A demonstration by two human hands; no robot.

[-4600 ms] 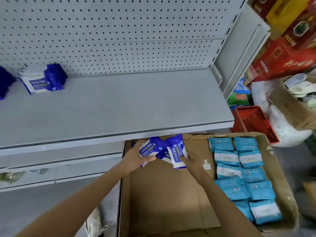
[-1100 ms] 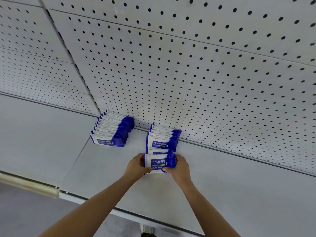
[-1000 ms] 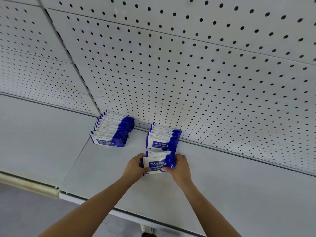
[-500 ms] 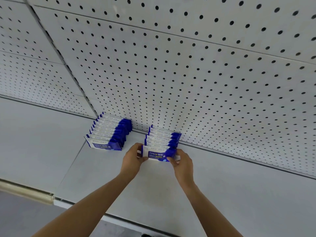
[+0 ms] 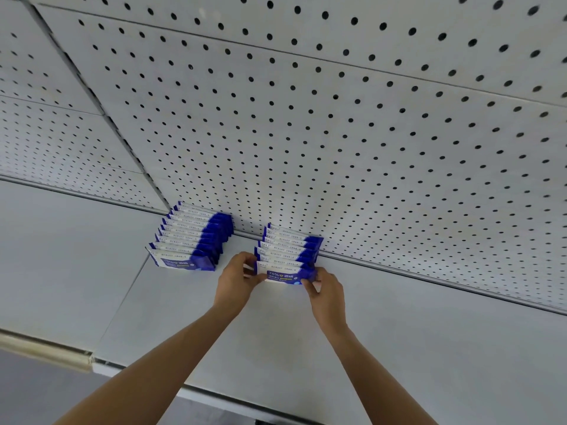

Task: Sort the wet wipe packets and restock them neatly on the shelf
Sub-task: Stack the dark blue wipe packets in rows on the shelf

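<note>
The person stands at the shelf (image 5: 399, 332), both arms reaching in. The left hand (image 5: 236, 279) and right hand (image 5: 326, 291) pinch the two ends of the front packet (image 5: 283, 275), fingers curled narrow around its edges, setting it upright against the right row (image 5: 290, 250) of blue-and-white wipe packets that runs back to the pegboard (image 5: 337, 133). A fuller left row (image 5: 193, 237) stands just beside it. The risk, as I see it, is at letting go: these thin packets stand on edge and lean on one another, so a push or an uneven release could tip the front one forward or skew the row.
</note>
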